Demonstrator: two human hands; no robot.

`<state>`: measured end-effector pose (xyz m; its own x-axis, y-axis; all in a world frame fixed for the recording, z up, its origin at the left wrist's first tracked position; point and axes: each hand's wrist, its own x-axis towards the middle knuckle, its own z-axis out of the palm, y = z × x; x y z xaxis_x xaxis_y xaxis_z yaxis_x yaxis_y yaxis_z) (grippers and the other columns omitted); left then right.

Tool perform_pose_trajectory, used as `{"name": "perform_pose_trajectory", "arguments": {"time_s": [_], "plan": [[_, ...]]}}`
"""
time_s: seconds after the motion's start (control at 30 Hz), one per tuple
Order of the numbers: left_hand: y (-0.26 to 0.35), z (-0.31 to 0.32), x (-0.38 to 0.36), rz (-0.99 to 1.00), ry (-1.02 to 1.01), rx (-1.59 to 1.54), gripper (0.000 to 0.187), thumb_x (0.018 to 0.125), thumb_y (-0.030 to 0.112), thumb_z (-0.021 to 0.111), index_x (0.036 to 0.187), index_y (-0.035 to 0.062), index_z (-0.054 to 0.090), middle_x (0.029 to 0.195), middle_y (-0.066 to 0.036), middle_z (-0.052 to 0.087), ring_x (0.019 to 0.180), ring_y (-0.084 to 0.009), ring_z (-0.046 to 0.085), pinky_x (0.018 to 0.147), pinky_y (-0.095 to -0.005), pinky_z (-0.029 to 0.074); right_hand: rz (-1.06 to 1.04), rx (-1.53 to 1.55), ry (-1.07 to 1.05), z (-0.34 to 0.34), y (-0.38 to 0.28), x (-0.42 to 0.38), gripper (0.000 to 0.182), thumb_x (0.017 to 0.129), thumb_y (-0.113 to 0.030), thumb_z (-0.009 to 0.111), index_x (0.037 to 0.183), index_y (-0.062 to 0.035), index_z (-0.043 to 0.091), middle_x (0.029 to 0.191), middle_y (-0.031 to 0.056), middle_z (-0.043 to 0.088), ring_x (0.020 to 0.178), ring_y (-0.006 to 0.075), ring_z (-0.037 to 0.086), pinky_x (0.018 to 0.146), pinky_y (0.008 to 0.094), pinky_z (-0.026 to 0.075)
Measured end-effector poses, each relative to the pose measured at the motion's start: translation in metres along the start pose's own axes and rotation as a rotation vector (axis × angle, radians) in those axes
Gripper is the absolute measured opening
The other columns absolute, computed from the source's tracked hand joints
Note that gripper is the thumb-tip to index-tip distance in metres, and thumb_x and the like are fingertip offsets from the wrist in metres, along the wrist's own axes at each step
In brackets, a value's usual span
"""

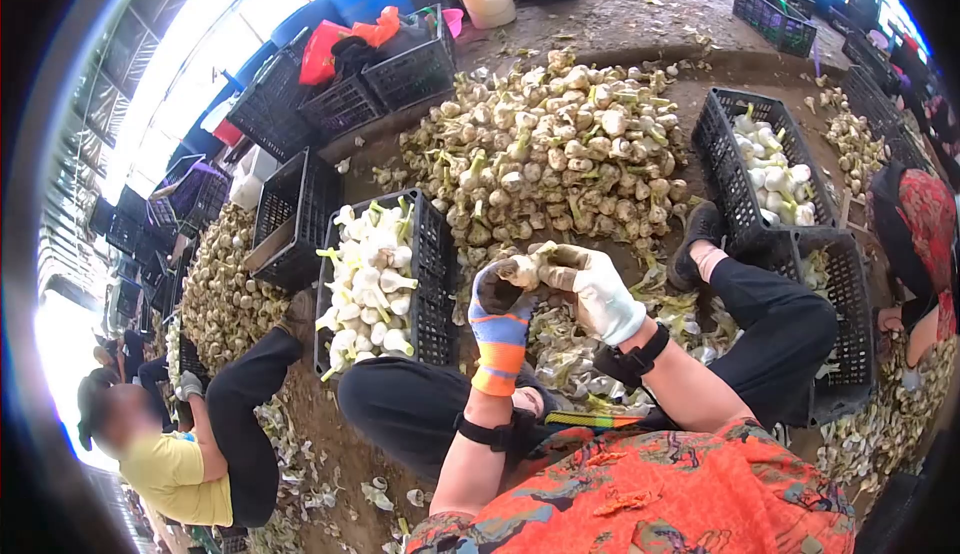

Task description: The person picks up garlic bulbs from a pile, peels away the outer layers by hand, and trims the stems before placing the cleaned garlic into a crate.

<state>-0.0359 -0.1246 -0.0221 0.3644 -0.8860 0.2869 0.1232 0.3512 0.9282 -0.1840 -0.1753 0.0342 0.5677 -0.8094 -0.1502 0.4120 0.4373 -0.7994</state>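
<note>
Brown dirt floor [324, 434], littered w/ papery skins [575, 349], in a long shed w/ a metal roof frame [128, 49] up on the L side. Big heap of dirty garlic [560, 144] straight ahead of me; crate of clean garlic [433, 284] just beside my L knee, another white-filled crate [712, 134] ahead on the R, plus a black crate [850, 354] by my R knee. Far side: more bins, incl. a white bucket [490, 4] w/ smth yellow in it. Person in a yellow top [185, 474] sits to my L; person in red pattern [925, 244] is at the far R.

Task's thing, a garlic bulb [519, 272], is up in front of me, above the skins. L hand [499, 299], blue & orange glove, is curled narrow around it, holding it. R hand [600, 294], whitish glove w/ dirty fingers, is narrow too, fingertips at the bulb's R side; can't tell if they grip or only touch.
</note>
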Motion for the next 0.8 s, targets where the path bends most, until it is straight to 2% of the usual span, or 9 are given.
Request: {"name": "perform_pose_trajectory", "arguments": {"time_s": [0.13, 0.23, 0.33, 0.43, 0.53, 0.63, 0.67, 0.77, 0.8], "plan": [[0.006, 0.009, -0.008, -0.03, -0.027, -0.018, 0.054, 0.069, -0.014, 0.066, 0.118, 0.002, 0.051, 0.12, -0.012, 0.057, 0.108, -0.0208, 0.057, 0.094, -0.0347, 0.047, 0.006, 0.031, 0.0, -0.011, -0.003, -0.013, 0.028, 0.084, -0.009, 0.064, 0.111, -0.0043, 0.061, 0.097, 0.0016, 0.065, 0.084, 0.0114, 0.062, 0.069, 0.0252, 0.049], [0.022, 0.023, -0.013, 0.064, -0.066, 0.104, 0.054, 0.068, -0.015, 0.065, 0.118, 0.0025, 0.051, 0.118, -0.011, 0.058, 0.107, -0.0209, 0.057, 0.093, -0.0344, 0.047, 0.022, 0.074, 0.014, -0.005, -0.015, -0.024, 0.027, 0.083, -0.007, 0.064, 0.11, -0.004, 0.062, 0.097, 0.0022, 0.065, 0.084, 0.0118, 0.062, 0.069, 0.0254, 0.049], [0.028, 0.024, -0.016, 0.032, -0.089, 0.217, 0.055, 0.068, -0.017, 0.063, 0.118, 0.0033, 0.051, 0.116, -0.01, 0.058, 0.106, -0.0209, 0.057, 0.094, -0.0339, 0.047, 0.023, 0.03, -0.005, -0.011, -0.016, -0.028, 0.027, 0.082, -0.007, 0.065, 0.109, -0.0037, 0.063, 0.097, 0.0026, 0.065, 0.082, 0.0112, 0.062, 0.069, 0.0254, 0.049], [0.024, 0.024, -0.015, 0.068, -0.13, -0.07, 0.049, 0.076, -0.011, 0.064, 0.121, 0.0033, 0.049, 0.115, -0.01, 0.058, 0.105, -0.0215, 0.058, 0.091, -0.0353, 0.049, -0.079, 0.066, -0.056, -0.012, -0.015, -0.031, 0.025, 0.083, -0.006, 0.065, 0.107, -0.0017, 0.064, 0.095, 0.0018, 0.064, 0.08, 0.0104, 0.06, 0.07, 0.0241, 0.048], [0.049, 0.039, -0.021, -0.247, -0.026, -0.438, 0.044, 0.085, 0.008, 0.066, 0.124, 0.002, 0.047, 0.119, -0.012, 0.056, 0.104, -0.0246, 0.059, 0.089, -0.0391, 0.051, -0.558, -0.737, 0.001, -0.029, -0.006, -0.023, 0.021, 0.084, -0.004, 0.063, 0.104, 0.0008, 0.065, 0.091, 0.0016, 0.061, 0.082, 0.0106, 0.058, 0.072, 0.0231, 0.046], [0.044, 0.035, -0.023, -0.354, -0.081, -0.43, 0.046, 0.089, 0.015, 0.062, 0.129, 0.0021, 0.042, 0.12, -0.013, 0.054, 0.103, -0.0262, 0.059, 0.087, -0.0399, 0.052, -0.544, -0.665, 0.031, -0.03, -0.004, -0.02, 0.021, 0.078, 0.001, 0.063, 0.099, 0.0017, 0.065, 0.088, 0.0077, 0.064, 0.08, 0.0159, 0.06, 0.074, 0.0266, 0.046], [0.043, 0.038, -0.026, -0.364, -0.044, -0.418, 0.046, 0.087, 0.01, 0.063, 0.128, 0.001, 0.043, 0.114, -0.012, 0.058, 0.096, -0.0212, 0.061, 0.082, -0.0358, 0.054, -0.406, -0.481, 0.099, -0.026, -0.001, -0.025, 0.019, 0.077, 0.001, 0.064, 0.095, -0.0002, 0.067, 0.085, 0.0086, 0.062, 0.08, 0.0166, 0.06, 0.073, 0.0274, 0.046], [0.035, 0.047, -0.032, -0.261, -0.041, -0.222, 0.049, 0.086, 0.012, 0.066, 0.128, 0.0004, 0.044, 0.114, -0.013, 0.058, 0.094, -0.0208, 0.062, 0.08, -0.035, 0.054, -0.515, -0.767, 0.087, -0.026, -0.003, -0.033, 0.02, 0.08, 0.004, 0.063, 0.1, 0.0025, 0.066, 0.089, 0.0042, 0.062, 0.084, 0.0127, 0.06, 0.076, 0.024, 0.047], [0.033, 0.043, -0.029, -0.196, -0.094, -0.164, 0.053, 0.084, 0.011, 0.068, 0.13, -0.0001, 0.043, 0.116, -0.012, 0.058, 0.095, -0.0196, 0.062, 0.079, -0.0337, 0.054, -0.515, -0.713, 0.019, -0.029, -0.003, -0.032, 0.019, 0.079, 0.005, 0.064, 0.098, 0.0027, 0.067, 0.088, 0.0048, 0.063, 0.083, 0.0132, 0.061, 0.076, 0.0244, 0.048]]}}
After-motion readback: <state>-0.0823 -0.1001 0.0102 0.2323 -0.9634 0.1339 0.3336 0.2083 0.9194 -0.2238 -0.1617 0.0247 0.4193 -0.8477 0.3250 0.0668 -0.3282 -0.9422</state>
